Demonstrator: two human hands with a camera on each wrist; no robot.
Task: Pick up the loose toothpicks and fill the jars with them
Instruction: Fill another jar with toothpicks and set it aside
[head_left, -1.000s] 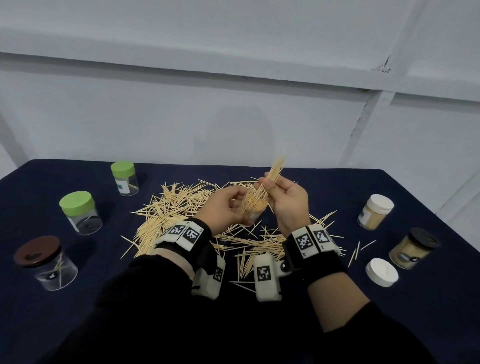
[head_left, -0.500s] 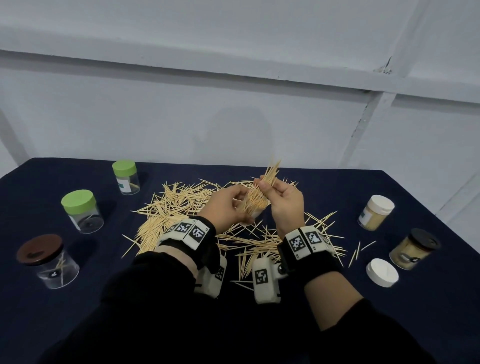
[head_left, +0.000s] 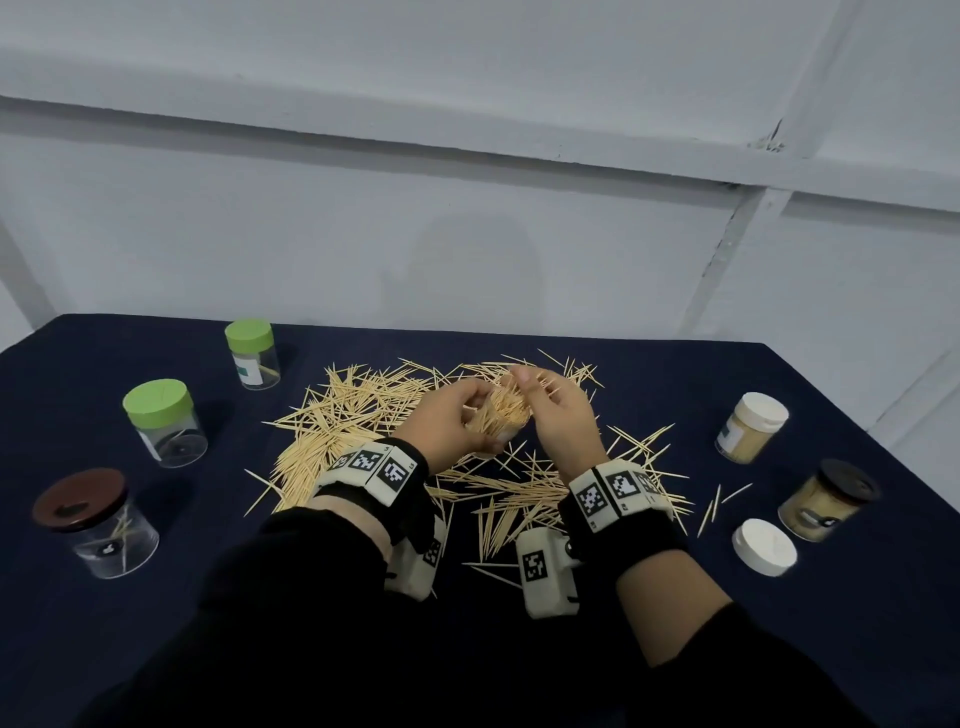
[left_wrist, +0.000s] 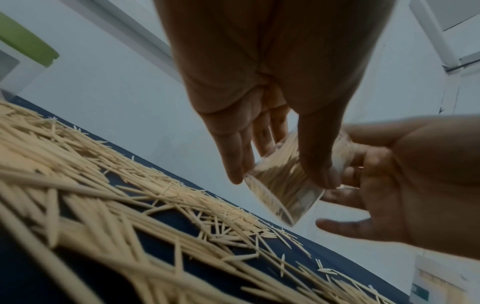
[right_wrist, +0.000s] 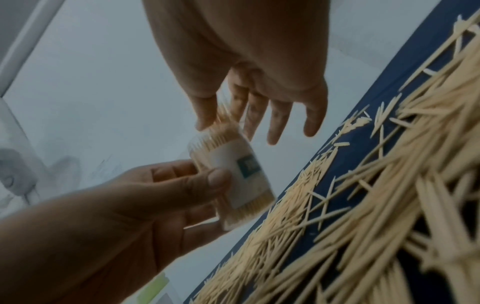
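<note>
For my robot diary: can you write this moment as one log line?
left hand: holds jar | right hand: fingers at jar mouth, on toothpicks | jar: nearly full, no lid | pile: on table | white lid: lies apart

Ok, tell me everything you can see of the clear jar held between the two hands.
The small clear plastic jar is a lidless cylinder with a white label bearing a dark green patch. It looks packed nearly full with pale wooden toothpicks whose tips reach its open mouth. It is held tilted above the loose toothpick pile on the dark blue cloth. The left hand grips its body with thumb and fingers; the right hand fingertips rest at its mouth.
</note>
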